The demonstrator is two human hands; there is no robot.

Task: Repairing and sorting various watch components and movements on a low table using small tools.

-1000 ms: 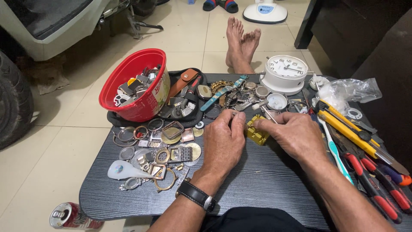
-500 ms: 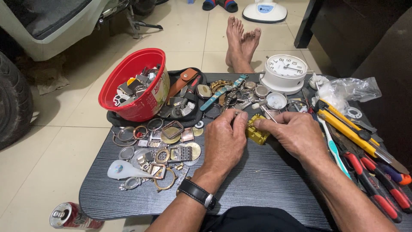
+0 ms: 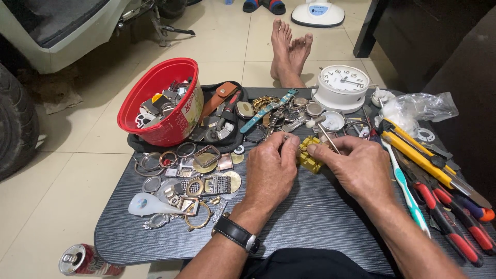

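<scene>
A low dark wood-grain worktop [image 3: 310, 222] on a tiled floor, strewn w/ watch parts. Both hands meet at centre over a small yellow plastic block-shaped watch holder [image 3: 309, 157] resting on the worktop. Left hand [image 3: 268, 173] steadies it, fingertips pinched on a small metal piece; right hand [image 3: 356, 168] pinches a thin metal pin tool [image 3: 326, 140], angled down, apparently for precision. Red plastic bowl [image 3: 160, 103] of scrap parts sits at rear left.

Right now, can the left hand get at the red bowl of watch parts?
Probably yes: the left hand is busy at the yellow block, but only flat watch parts lie between it and the red bowl.
</scene>
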